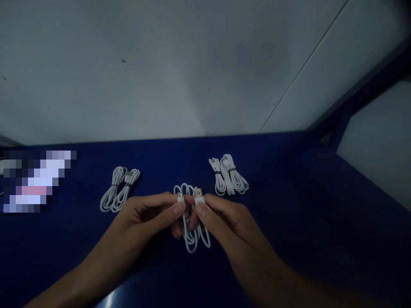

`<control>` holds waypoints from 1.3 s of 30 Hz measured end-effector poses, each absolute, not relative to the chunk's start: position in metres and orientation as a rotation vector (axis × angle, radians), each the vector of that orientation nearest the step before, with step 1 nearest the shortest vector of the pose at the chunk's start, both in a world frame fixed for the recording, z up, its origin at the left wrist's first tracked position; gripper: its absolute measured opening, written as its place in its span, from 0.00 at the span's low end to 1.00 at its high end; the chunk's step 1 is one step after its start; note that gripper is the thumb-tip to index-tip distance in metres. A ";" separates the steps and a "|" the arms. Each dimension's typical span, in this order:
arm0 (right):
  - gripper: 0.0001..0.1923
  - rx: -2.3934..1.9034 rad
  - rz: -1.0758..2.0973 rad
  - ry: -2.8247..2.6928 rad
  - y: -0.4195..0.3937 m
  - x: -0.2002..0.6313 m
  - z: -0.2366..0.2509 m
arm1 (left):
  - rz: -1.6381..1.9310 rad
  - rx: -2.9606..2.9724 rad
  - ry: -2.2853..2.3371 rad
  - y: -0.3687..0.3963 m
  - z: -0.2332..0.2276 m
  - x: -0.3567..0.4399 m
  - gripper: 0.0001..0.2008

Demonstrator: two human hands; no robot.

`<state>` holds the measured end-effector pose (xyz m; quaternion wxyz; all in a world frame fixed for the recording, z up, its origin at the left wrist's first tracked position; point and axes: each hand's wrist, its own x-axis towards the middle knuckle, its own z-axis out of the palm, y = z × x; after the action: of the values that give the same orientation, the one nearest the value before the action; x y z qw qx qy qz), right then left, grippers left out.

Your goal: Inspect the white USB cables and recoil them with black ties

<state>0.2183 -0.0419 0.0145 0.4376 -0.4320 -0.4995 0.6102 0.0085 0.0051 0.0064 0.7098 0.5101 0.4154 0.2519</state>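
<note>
Between both hands (189, 211) (pinched): white cable (192, 233)

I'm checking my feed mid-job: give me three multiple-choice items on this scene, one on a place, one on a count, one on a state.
1. Where does the tied cable bundle lie?
A. left of the hands
B. on the white wall
C. under the right wrist

2. How many cable groups lie untouched on the blue table?
A. none
B. two
C. five

3. How is the held cable gripped?
A. lying loose
B. left hand only
C. pinched by both hands

Answers: 1 A, it rests beyond the left hand. 2 B, the other is the right bundle. 3 C, the right hand pinches one plug, the left the other.
</note>
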 end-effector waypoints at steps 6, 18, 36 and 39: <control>0.22 -1.046 1.524 -1.213 -0.041 0.218 0.015 | 0.523 1.077 0.894 0.005 0.009 0.011 0.19; 0.22 -1.091 1.504 -1.205 -0.043 0.217 0.016 | 0.561 1.156 0.929 0.006 0.016 0.017 0.20; 0.23 -1.206 1.469 -1.211 -0.044 0.218 0.013 | 0.599 1.125 0.957 0.005 0.010 0.013 0.17; 0.23 -1.239 1.446 -1.214 -0.042 0.218 0.012 | 0.618 1.094 0.943 0.005 0.008 0.012 0.15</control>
<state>0.2175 -0.0421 0.0123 0.4275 -0.4961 -0.4859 0.5788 0.0124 0.0046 0.0084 0.7071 0.4923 0.4245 0.2782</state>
